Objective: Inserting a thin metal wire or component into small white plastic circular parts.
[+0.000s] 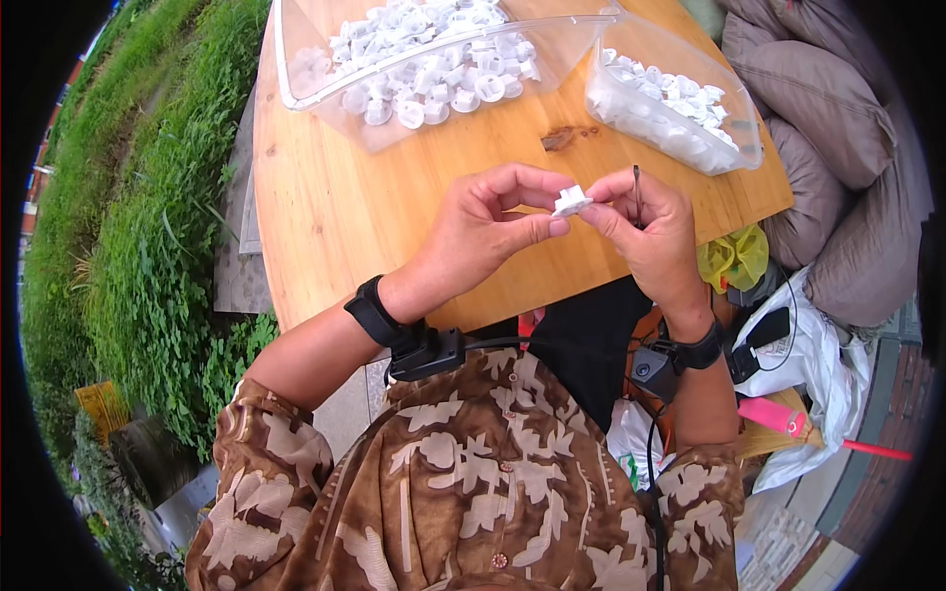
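Above the near part of the wooden table, a small white plastic part point(570, 203) is held between my two hands. My left hand point(468, 222) has its fingertips and thumb closed about the part's left side. At its right edge, my right hand point(658, 236) pinches the part with thumb and forefinger. A thin dark tool point(638, 192) stands nearly upright in that same hand, tucked among the fingers; its kind is not clear. Beyond my hands, a large clear plastic bin point(370, 69) holds a heap of similar white parts.
A smaller clear container point(744, 148) with white pieces stands at the table's point(335, 197) right side. Grey-brown cushions point(818, 108) lie to the right. A yellow plastic bag point(734, 258), a white sack point(838, 364) and a pink cylinder point(772, 416) are below. Grass point(128, 197) grows at left.
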Motion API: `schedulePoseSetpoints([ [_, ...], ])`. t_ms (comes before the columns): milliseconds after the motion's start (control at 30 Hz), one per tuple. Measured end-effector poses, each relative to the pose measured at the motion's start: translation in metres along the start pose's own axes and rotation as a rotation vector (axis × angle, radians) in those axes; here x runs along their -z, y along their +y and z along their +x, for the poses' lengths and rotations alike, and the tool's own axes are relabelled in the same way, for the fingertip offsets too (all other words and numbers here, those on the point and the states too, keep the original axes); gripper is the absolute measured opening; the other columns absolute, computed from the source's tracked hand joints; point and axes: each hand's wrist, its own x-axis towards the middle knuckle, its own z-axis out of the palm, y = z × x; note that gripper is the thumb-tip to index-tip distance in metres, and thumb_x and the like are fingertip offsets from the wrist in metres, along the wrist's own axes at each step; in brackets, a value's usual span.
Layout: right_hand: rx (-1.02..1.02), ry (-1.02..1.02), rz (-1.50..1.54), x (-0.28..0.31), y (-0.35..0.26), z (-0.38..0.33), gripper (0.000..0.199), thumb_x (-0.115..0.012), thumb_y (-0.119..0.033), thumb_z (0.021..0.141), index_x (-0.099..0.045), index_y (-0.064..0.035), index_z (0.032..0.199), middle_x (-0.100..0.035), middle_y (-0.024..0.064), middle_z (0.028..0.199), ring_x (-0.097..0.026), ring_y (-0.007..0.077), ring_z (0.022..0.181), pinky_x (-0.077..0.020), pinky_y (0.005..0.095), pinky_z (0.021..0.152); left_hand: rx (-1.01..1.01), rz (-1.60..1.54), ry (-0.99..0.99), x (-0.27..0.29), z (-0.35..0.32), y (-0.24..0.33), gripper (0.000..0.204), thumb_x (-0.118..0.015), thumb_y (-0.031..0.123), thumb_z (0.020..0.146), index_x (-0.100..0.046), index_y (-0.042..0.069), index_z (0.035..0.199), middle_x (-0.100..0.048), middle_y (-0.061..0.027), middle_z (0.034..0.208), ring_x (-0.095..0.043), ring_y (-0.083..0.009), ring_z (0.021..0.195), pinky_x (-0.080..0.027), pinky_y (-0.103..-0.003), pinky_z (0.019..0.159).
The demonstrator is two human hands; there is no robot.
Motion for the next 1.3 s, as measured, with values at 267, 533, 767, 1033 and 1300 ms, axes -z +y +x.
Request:
schedulePoseSetpoints([
  [267, 0.425, 0.126, -0.216, -0.001, -0.003, -0.003, 0.010, -0.071, 0.001, 0.076, -0.064, -0.0042, 0.082, -0.063, 0.0029, 0.076, -0.054, 0.0092, 0.061, -0.0400, 0.0221, 0.051, -0.049, 0.021, -0.020, -0.003, 0.001, 0.005, 0.044, -0.067, -0.006, 0.082, -0.052, 0.001, 0.123, -0.060, -0.0074, 0.114, -0.060, -0.0138, 0.103, -0.051, -0.027, 0.088],
  [533, 0.759, 0.210, -0.591, 0.001, -0.004, -0.017, 0.017, -0.069, 0.004, 0.071, -0.065, -0.0060, 0.085, -0.063, 0.0060, 0.090, -0.063, 0.0188, 0.066, -0.0501, 0.0277, 0.056, 0.130, -0.181, -0.077, -0.005, -0.005, 0.019, 0.040, -0.064, -0.005, 0.084, -0.053, 0.001, 0.122, -0.060, -0.0080, 0.116, -0.061, -0.0150, 0.103, -0.052, -0.028, 0.088],
  [767, 0.528, 0.157, -0.463, 0.002, 0.001, -0.024, 0.025, -0.069, 0.006, 0.071, -0.066, -0.0059, 0.094, -0.063, 0.0053, 0.088, -0.056, 0.0118, 0.060, -0.0432, 0.0244, 0.049, 0.039, -0.052, -0.059, -0.005, -0.001, 0.006, 0.039, -0.065, -0.006, 0.083, -0.053, 0.000, 0.120, -0.063, -0.0086, 0.113, -0.062, -0.0137, 0.101, -0.052, -0.027, 0.086],
  [1033, 0.068, 0.076, -0.117, 0.003, 0.011, -0.037, 0.034, -0.074, 0.001, 0.074, -0.062, -0.0046, 0.105, -0.062, 0.0001, 0.087, -0.043, 0.0017, 0.053, -0.0347, 0.0182, 0.047, 0.032, 0.096, -0.084, -0.022, 0.002, 0.002, 0.038, -0.063, -0.004, 0.086, -0.051, 0.001, 0.121, -0.066, -0.0081, 0.103, -0.064, -0.0127, 0.095, -0.052, -0.024, 0.082],
  [1300, -0.052, 0.328, 0.112, 0.043, 0.038, -0.100, 0.027, -0.071, -0.002, 0.079, -0.061, -0.0031, 0.103, -0.059, -0.0030, 0.078, -0.043, -0.0003, 0.054, -0.0352, 0.0176, 0.049, 0.197, 0.142, -0.227, -0.028, 0.002, -0.008, 0.044, -0.061, -0.001, 0.088, -0.047, 0.002, 0.129, -0.051, -0.0082, 0.131, -0.057, -0.0199, 0.114, -0.051, -0.030, 0.089],
])
